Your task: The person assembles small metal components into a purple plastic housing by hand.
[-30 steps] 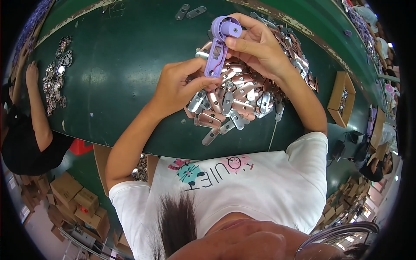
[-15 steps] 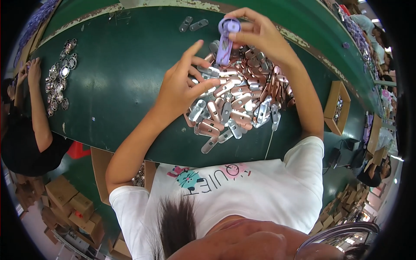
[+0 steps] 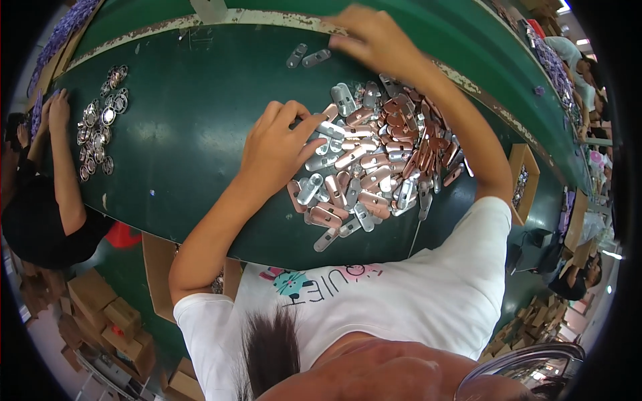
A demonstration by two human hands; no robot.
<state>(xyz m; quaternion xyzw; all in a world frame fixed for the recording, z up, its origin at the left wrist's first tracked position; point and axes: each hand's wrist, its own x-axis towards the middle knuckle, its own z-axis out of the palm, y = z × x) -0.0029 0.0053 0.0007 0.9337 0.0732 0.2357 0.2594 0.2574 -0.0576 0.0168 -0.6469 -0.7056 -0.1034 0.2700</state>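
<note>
On the dark green table lies a heap of small oblong metal plates point(image 3: 374, 160), some copper-coloured and some silver, each with a hole. At the heap's left edge my left hand point(image 3: 277, 140) is closed, thumb and forefinger on a silver metal plate point(image 3: 330, 129). My right hand point(image 3: 381, 40) is over the table's far rim, blurred by motion. Its thumb and fingers are apart, and nothing shows between them. Two silver plates point(image 3: 315, 58) lie by themselves left of that hand.
Shiny round metal parts point(image 3: 100, 120) lie in a strip on the left, near another person's arm point(image 3: 63, 160). A painted, chipped ledge point(image 3: 267, 18) runs along the far side. Cardboard boxes point(image 3: 523, 184) stand at the right and below the near edge.
The purple piece with a round end has left my right hand and is out of sight. That hand moved up and left; my left hand's fingers closed on a silver plate.
</note>
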